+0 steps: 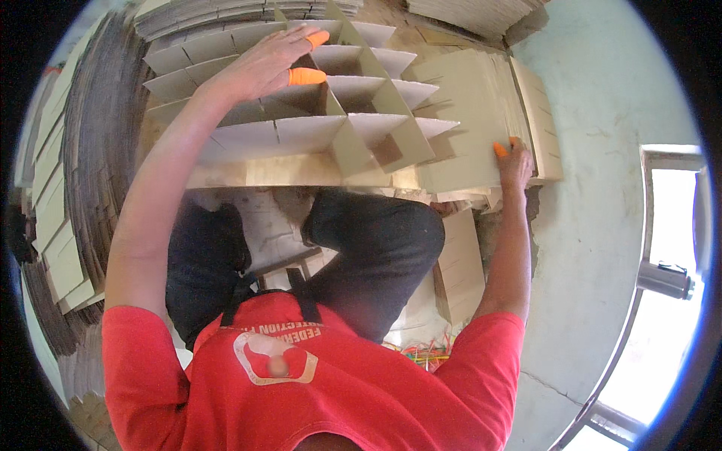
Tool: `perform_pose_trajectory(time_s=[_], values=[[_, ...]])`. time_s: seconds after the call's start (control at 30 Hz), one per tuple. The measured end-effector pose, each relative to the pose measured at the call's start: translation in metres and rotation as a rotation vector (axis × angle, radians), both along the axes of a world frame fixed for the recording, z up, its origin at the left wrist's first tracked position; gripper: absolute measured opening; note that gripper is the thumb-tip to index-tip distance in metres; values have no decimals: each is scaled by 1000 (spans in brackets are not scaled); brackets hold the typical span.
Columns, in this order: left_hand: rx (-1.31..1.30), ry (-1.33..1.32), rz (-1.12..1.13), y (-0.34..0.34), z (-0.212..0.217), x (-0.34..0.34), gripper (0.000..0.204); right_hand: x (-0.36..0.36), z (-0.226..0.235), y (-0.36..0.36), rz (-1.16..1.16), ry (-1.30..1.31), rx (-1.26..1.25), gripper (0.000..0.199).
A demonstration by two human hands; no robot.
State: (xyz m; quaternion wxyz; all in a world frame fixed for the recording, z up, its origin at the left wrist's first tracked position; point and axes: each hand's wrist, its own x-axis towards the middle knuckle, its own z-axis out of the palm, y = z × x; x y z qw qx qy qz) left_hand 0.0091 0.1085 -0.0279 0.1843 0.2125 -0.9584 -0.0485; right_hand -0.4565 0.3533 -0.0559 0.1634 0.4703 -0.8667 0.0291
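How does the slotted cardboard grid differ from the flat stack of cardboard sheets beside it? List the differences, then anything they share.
1. The grid is assembled, its strips crossing to form open cells; the stack is loose sheets lying flat.
2. The grid stands up with depth; the stack is low and layered.
3. The left hand rests on top of the grid; the right hand touches the stack's near edge.
Both are plain tan cardboard, side by side.

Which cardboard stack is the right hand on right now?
The right hand rests on the flat stack of cardboard strips just right of the assembled divider grid, not the piles at far left.
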Motion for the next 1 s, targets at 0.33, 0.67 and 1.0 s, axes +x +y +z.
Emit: perform_pose_trajectory(time_s=[0.33, 0.67, 1.0], values=[[339, 600, 407, 83, 28, 99, 36, 24, 83, 8, -42, -117, -801, 26], [173, 307, 325, 113, -14, 94, 31, 221, 196, -44, 868, -858, -616, 56], [102, 368, 267, 105, -28, 89, 15, 283, 178, -88, 903, -791, -324, 55]])
